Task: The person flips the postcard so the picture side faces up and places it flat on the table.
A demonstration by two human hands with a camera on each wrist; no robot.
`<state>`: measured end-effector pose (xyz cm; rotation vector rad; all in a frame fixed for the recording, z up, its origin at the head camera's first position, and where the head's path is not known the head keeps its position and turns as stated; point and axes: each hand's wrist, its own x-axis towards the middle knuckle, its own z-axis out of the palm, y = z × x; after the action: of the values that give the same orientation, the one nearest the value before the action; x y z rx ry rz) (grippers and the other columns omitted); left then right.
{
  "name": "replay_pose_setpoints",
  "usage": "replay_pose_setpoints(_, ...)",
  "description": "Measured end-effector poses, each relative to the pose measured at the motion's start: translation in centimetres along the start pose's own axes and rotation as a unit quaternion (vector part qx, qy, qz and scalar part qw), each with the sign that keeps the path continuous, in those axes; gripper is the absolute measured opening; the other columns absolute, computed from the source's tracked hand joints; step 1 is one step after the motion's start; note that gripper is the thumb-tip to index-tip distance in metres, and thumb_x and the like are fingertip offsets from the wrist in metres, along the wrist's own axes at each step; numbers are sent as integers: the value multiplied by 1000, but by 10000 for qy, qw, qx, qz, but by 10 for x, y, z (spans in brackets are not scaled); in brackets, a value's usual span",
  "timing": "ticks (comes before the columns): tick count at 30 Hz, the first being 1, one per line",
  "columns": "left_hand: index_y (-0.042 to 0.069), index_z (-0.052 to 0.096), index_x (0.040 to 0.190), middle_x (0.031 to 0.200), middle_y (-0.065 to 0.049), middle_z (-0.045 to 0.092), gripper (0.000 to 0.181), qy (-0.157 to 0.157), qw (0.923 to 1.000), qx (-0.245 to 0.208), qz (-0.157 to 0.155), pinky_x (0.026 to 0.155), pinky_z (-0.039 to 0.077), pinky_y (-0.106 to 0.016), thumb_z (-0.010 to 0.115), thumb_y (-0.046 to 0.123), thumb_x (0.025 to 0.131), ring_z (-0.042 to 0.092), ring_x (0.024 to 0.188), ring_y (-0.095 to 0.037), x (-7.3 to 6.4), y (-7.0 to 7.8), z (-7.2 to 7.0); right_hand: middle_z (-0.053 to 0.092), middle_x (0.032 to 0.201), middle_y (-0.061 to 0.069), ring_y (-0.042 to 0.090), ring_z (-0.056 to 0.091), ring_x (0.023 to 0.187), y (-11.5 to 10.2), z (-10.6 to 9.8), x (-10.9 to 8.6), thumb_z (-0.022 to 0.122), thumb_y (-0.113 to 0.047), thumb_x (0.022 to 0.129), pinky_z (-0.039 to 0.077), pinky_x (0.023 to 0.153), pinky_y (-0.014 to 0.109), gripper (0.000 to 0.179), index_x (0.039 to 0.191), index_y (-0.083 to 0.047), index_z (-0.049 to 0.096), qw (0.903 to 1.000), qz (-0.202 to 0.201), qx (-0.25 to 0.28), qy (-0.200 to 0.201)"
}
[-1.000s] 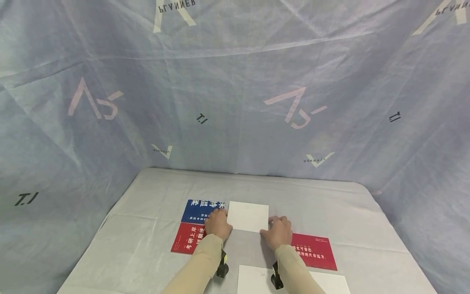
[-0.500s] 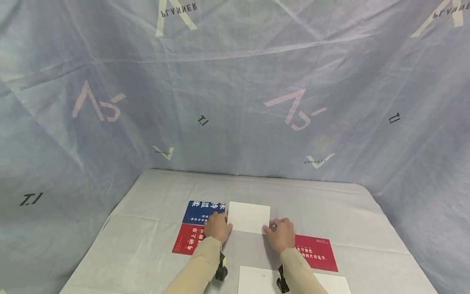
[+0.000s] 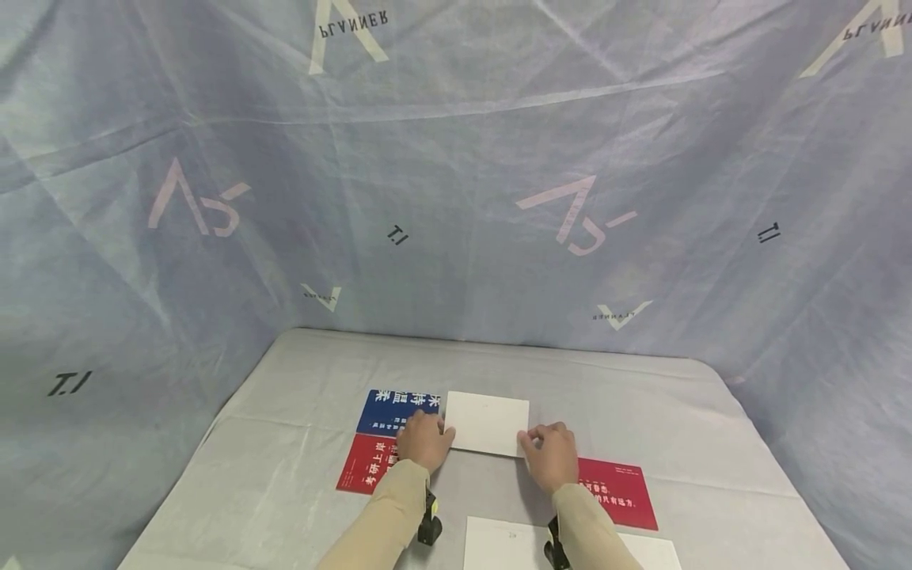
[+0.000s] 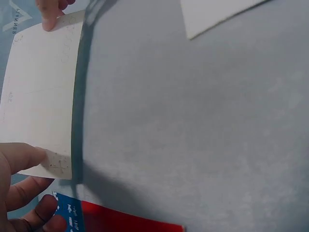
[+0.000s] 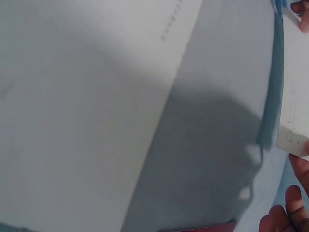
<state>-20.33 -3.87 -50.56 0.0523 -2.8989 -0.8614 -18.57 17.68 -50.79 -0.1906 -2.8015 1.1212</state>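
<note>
A blank white card (image 3: 488,423) is held level between my two hands, just above the table, with a shadow along its near edge. My left hand (image 3: 425,442) pinches its left end, thumb on top (image 4: 29,155) and a finger beneath. At the opposite end my right hand (image 3: 552,457) pinches the near right corner; its thumb is cut off by the frame edge in the right wrist view. Faint marks line the card's short ends (image 5: 294,106). Under and beside the left hand lie a blue card (image 3: 381,412) and a red card (image 3: 363,463) with white lettering.
Another red card (image 3: 627,499) lies to the right, partly behind the right wrist. Nearer the body are a white card (image 3: 495,542) and a further white piece (image 3: 651,550), partly covered by the right forearm. Grey cloth covers the table (image 3: 285,443); a printed fabric curtain (image 3: 456,198) surrounds it.
My right hand has shifted slightly right, its thumb now at the card's near right corner. The white card has risen slightly, its near edge now standing off the table. The left hand stays put.
</note>
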Motion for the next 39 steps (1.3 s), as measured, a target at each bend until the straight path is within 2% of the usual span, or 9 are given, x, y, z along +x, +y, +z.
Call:
replay_pose_setpoints(7,2,74,91,92,-14,63,20,117,9998,-125,50,83,47,-54,72,22,91,61,93,-34,-1,5,-5,59,114,22,42,53,114,-4,-8,-3,66,-25,99,46,96,57,24,97,-3,74,10000,-22,28,-38)
replay_pose_setpoints(14,3,75,92,100,-19,68,16,232,9990,-276,269,88,47,-57,74,17,86,63,98,-38,-2,14,-17,59,116,23,42,53,115,-6,-18,-4,66,-24,98,45,97,58,24,98,-2,75,9999,-89,126,33)
replay_pose_setpoints(18,3,76,93,103,-19,69,14,257,9969,-644,376,91,46,-58,75,15,86,63,105,-39,-1,18,-20,58,117,24,42,53,115,-6,-25,-5,66,-23,98,44,98,58,27,102,1,75,9997,-60,206,119)
replay_pose_setpoints(22,3,76,95,96,-12,67,12,168,9921,-1121,536,85,48,-51,75,12,88,63,95,-32,1,19,-21,58,116,25,43,53,114,-3,-31,-5,60,-27,102,44,96,59,35,108,4,74,9993,-38,280,259)
replay_pose_setpoints(26,1,76,98,94,-9,66,13,-68,9852,-1586,647,79,49,-43,75,10,89,61,90,-26,1,20,-24,57,121,27,43,52,117,-1,-37,-5,45,-36,108,43,97,61,49,110,5,73,9990,112,330,275)
replay_pose_setpoints(29,0,75,100,95,-11,68,14,-188,9800,-1837,745,76,50,-41,75,9,90,60,89,-26,1,20,-26,58,118,26,40,53,112,0,-40,-5,32,-46,110,45,91,59,64,101,2,75,9988,302,294,257)
replay_pose_setpoints(35,1,75,102,94,-9,64,14,-235,9736,-2105,850,73,49,-37,74,11,92,57,86,-23,1,18,-27,62,96,17,28,55,83,-2,-48,-5,21,-60,106,42,71,42,84,70,-1,69,9962,719,466,153)
replay_pose_setpoints(37,3,75,102,93,-7,61,14,-197,9724,-2158,861,72,48,-35,74,13,92,56,85,-22,1,16,-27,63,97,19,29,55,86,-2,-50,-5,22,-65,105,40,73,41,86,71,-2,70,9933,916,703,5)
replay_pose_setpoints(39,4,75,101,92,-6,60,13,-122,9721,-2161,904,71,47,-35,75,13,92,55,84,-21,2,14,-26,65,109,24,34,57,97,-2,-52,-6,23,-68,103,43,80,47,88,77,-1,74,9898,1078,914,-150)
